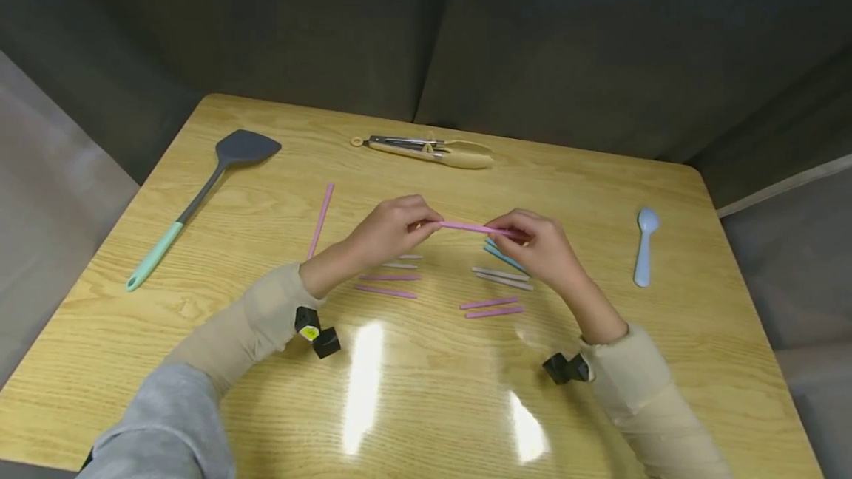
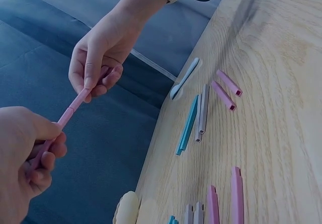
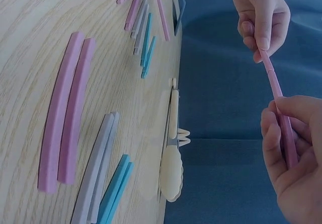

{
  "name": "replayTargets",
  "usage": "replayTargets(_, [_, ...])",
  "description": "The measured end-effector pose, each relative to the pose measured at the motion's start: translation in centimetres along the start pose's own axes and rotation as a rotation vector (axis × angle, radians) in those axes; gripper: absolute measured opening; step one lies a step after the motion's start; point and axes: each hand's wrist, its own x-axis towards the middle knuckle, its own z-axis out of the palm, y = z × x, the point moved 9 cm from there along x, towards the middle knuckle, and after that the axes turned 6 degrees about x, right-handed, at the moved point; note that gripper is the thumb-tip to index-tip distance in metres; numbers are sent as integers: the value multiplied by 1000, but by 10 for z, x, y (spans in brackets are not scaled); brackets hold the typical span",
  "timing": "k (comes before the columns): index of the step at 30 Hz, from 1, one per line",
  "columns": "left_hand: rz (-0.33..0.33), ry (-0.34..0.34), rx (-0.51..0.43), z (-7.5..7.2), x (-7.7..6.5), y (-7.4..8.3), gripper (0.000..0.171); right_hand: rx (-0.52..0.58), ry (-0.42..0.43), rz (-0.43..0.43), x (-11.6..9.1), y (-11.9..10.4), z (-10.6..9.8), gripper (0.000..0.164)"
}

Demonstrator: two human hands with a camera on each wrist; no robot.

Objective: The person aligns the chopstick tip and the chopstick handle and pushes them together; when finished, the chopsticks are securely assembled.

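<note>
Both hands hold one pink chopstick (image 1: 466, 227) above the table, its length running from hand to hand. My left hand (image 1: 391, 230) pinches its left end, and my right hand (image 1: 544, 248) grips the right end between thumb and fingers. A joint line crosses the chopstick between the hands in both wrist views. Below lie loose chopstick halves: pink halves (image 3: 61, 113), grey halves (image 3: 95, 166) and blue halves (image 2: 188, 125) near the right hand. Another group of pink halves (image 1: 387, 291), with grey and blue ones, lies under the left hand, which partly hides it in the head view.
A long pink chopstick (image 1: 321, 220) lies left of the left hand. Farther left is a spatula (image 1: 200, 193) with a mint handle. Tongs (image 1: 426, 151) rest near the table's back edge, and a light blue spoon (image 1: 644, 246) lies at the right.
</note>
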Motion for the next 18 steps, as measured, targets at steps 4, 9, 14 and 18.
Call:
replayTargets(4, [7, 4, -15, 1, 1, 1, 11, 15, 12, -16, -1, -2, -3, 10])
replayTargets(9, [23, 19, -28, 0, 3, 4, 11, 50, 22, -16, -2, -4, -7, 10])
replayTargets(14, [43, 43, -30, -4, 2, 8, 10, 112, 18, -32, -4, -6, -7, 11])
replayTargets(18, [59, 64, -35, -6, 1, 11, 9, 124, 26, -67, -5, -11, -6, 12])
